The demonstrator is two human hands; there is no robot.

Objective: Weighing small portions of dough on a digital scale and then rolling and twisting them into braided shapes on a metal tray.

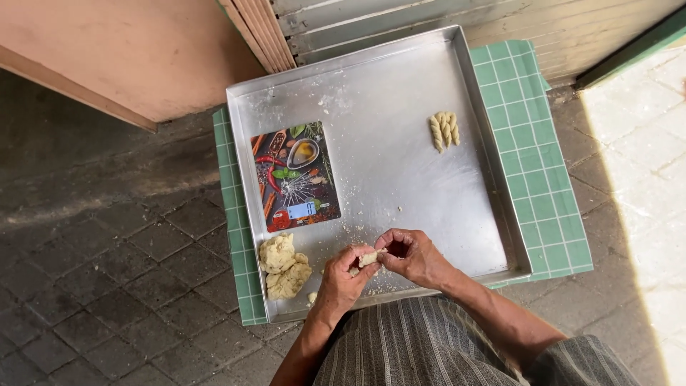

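Pale dough piece (368, 258) sits pinched between my left hand (341, 277) and right hand (411, 256), both closed on it, above the metal tray's (386, 179) near edge. I judge even, light finger pressure best; finished twists (444, 130) lie well apart.

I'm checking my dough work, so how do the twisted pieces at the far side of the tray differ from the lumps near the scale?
The twisted pieces are slim, rope-like sticks lying side by side; the lumps are rough, shapeless and much bulkier. The twisted pieces sit towards the tray's far right, the lumps in its near left corner. Both are pale yellowish dough.
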